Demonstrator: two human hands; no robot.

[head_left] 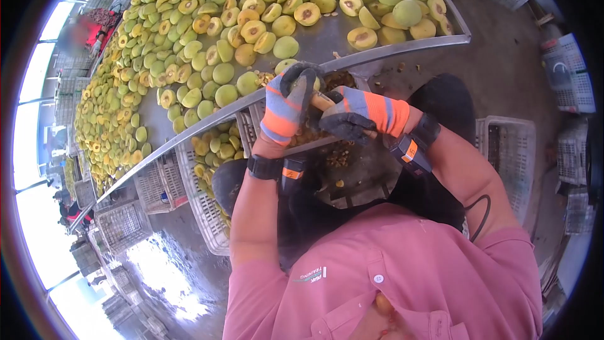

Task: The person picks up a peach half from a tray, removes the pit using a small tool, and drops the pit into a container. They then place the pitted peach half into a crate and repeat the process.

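In a grey, orange and black glove, my left hand [290, 102] is closed around a greenish fruit [316, 83], mostly hidden by the fingers. My right hand [365, 114], gloved alike, grips a small tool with a tan, wood-like part [323, 101] pointing at the left hand's fruit. The tool's working end cannot be made out. Both hands meet just inside the near edge of a metal table [352, 55]. On that table lie heaps of green-yellow fruit [253, 30], many halved with brown pits or hollows showing.
Below the table edge, a crate [204, 204] with fruit pieces stands beside my left knee. Fruit scraps [340, 154] lie between my legs. Another plastic crate [513, 151] is at my right. More crates [123, 225] line the left, and a person in red [97, 28] is at the far left.
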